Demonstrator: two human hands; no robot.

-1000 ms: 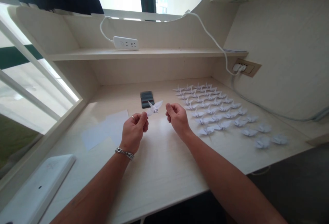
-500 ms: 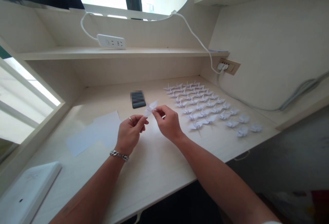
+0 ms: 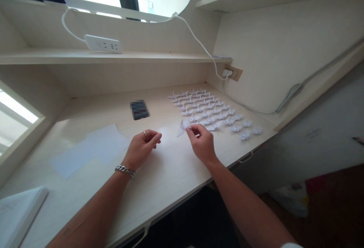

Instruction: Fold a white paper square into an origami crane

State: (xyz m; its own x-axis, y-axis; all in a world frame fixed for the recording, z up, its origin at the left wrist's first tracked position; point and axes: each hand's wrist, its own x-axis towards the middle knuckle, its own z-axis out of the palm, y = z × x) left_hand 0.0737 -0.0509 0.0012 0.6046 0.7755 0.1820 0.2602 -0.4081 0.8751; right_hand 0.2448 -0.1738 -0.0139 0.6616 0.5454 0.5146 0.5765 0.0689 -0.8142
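Between thumb and finger, my right hand [image 3: 202, 142] pinches a white folded paper crane [image 3: 181, 129], lifted just over the desk near the front of many similar ones. My left hand [image 3: 144, 145], with a ring and a chain bracelet at the wrist, rests over the desk with its fingers curled together and nothing visible in them. Rows of white paper cranes [image 3: 203, 105] cover the desk's right half, some hidden behind my right hand and the held crane. White paper sheets [image 3: 88, 151] lie left of my left hand.
A dark blurred-out object [image 3: 139, 110] lies at mid-desk behind the left hand. A white flat box-like item [image 3: 22, 212] sits at the near left. On the shelf stands a white power strip [image 3: 102, 44]; its cord runs to a wall socket [image 3: 233, 73].
My left hand has let go of the paper crane. My right hand has carried it rightward toward the rows. The view has turned slightly to the right.
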